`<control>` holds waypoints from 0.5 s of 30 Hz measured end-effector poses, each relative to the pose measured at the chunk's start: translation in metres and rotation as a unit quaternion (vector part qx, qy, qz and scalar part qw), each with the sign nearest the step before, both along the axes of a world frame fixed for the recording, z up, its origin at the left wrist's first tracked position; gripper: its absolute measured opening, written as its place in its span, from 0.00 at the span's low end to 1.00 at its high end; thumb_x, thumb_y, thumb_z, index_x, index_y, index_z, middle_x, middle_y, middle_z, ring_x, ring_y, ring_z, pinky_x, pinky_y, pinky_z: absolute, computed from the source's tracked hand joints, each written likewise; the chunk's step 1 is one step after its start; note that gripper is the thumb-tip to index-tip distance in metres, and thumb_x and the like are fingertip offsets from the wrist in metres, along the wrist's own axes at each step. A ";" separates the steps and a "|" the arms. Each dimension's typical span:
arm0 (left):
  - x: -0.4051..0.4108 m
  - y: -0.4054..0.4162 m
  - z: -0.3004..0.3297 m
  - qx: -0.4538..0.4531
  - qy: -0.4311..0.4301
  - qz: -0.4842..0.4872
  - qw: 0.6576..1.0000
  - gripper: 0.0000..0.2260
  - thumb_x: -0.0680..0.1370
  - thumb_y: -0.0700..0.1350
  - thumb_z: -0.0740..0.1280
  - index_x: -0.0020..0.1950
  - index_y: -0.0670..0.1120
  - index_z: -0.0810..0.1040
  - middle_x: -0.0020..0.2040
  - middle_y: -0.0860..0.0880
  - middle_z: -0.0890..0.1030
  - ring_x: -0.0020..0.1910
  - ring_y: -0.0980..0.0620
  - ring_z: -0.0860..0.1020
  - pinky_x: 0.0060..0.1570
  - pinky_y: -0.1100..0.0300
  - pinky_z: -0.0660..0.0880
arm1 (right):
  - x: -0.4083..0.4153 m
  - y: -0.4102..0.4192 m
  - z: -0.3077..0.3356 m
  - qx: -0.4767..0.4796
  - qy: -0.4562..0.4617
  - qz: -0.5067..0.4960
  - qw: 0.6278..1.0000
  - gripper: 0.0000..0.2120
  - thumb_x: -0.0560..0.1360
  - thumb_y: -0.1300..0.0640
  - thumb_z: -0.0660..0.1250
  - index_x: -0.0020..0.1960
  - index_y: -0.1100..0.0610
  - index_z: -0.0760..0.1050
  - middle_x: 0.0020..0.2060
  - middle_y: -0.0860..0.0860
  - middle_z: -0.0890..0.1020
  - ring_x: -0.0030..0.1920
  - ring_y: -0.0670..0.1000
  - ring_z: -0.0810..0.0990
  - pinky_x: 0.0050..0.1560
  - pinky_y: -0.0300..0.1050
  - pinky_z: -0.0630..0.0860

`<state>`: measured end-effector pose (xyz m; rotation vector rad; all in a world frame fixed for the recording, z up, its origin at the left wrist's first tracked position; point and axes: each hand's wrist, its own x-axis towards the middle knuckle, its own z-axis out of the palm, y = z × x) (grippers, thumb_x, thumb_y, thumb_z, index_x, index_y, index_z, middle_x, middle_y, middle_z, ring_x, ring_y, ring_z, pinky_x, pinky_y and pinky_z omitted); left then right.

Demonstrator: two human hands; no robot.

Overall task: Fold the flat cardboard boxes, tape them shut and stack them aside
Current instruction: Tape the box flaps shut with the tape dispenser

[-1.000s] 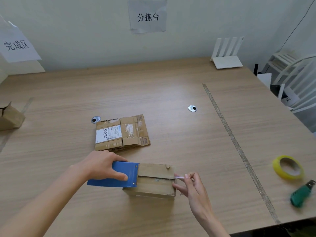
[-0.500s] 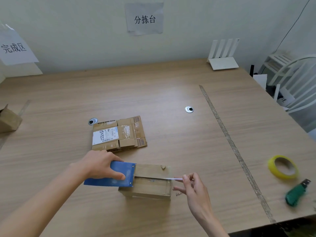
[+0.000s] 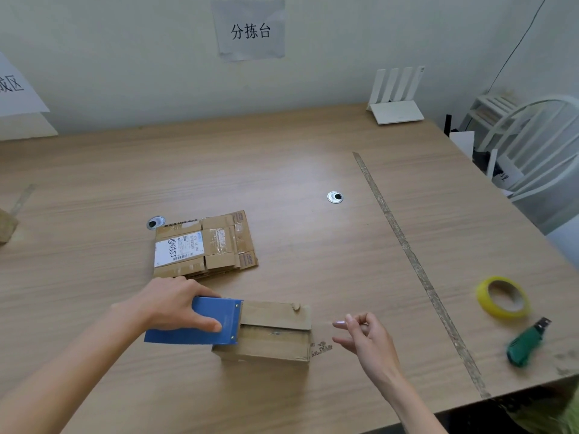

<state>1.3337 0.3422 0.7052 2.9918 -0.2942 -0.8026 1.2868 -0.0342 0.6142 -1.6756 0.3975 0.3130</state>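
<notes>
Pale walls with paper signs back the wooden desk (image 3: 282, 170). Near its front edge the folded box (image 3: 272, 333) lies long side left-to-right. The left hand (image 3: 170, 303) grips a blue tape dispenser (image 3: 200, 322) on the box's left end; the right hand (image 3: 365, 336), fingers loosely curled, has drawn away rightward, pinching a bit of tape.

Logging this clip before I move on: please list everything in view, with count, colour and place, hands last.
folded box: 1, brown, near centre of the table
tape dispenser: 1, blue, on the box's left end
flat boxes: small pile, brown, behind the folded box
tape roll: 1, yellow, right side
green tool: 1, near right edge
cable grommets: 2, silver, mid-table
tape strip: 1, grey, stuck along the table
table: 1, wood
router: 1, white, far corner
chair: 1, white, right
wall signs: 2, paper
left hand: grips the dispenser
right hand: right of the box, fingers loosely curled
</notes>
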 end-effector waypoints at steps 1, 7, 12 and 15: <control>0.001 0.000 0.000 0.001 -0.002 -0.002 1.000 0.39 0.61 0.83 0.56 0.70 0.71 0.69 0.46 0.65 0.78 0.44 0.64 0.75 0.37 0.66 0.68 | 0.002 0.000 -0.003 0.008 0.010 -0.003 1.000 0.12 0.84 0.55 0.64 0.49 0.63 0.72 0.47 0.52 0.88 0.43 0.55 0.89 0.51 0.49 0.82; 0.005 -0.001 -0.003 0.009 -0.008 -0.011 1.000 0.39 0.61 0.83 0.56 0.70 0.71 0.69 0.47 0.64 0.79 0.46 0.63 0.77 0.40 0.66 0.72 | -0.008 0.001 -0.026 0.034 0.054 -0.013 0.998 0.14 0.83 0.53 0.65 0.53 0.65 0.73 0.47 0.52 0.88 0.44 0.56 0.89 0.50 0.48 0.83; 0.006 -0.001 -0.005 0.014 -0.010 -0.011 1.000 0.37 0.62 0.82 0.56 0.69 0.72 0.70 0.46 0.64 0.79 0.46 0.63 0.76 0.43 0.65 0.74 | -0.013 0.002 -0.031 0.055 0.059 -0.024 0.996 0.14 0.84 0.51 0.64 0.53 0.64 0.72 0.47 0.50 0.88 0.46 0.56 0.88 0.53 0.50 0.83; 0.007 -0.002 -0.005 0.015 -0.016 -0.011 1.000 0.37 0.61 0.83 0.56 0.69 0.72 0.69 0.46 0.64 0.79 0.46 0.63 0.76 0.44 0.64 0.75 | -0.014 0.005 -0.034 0.052 0.067 -0.034 0.996 0.14 0.83 0.52 0.64 0.53 0.64 0.72 0.47 0.51 0.89 0.45 0.57 0.88 0.54 0.52 0.83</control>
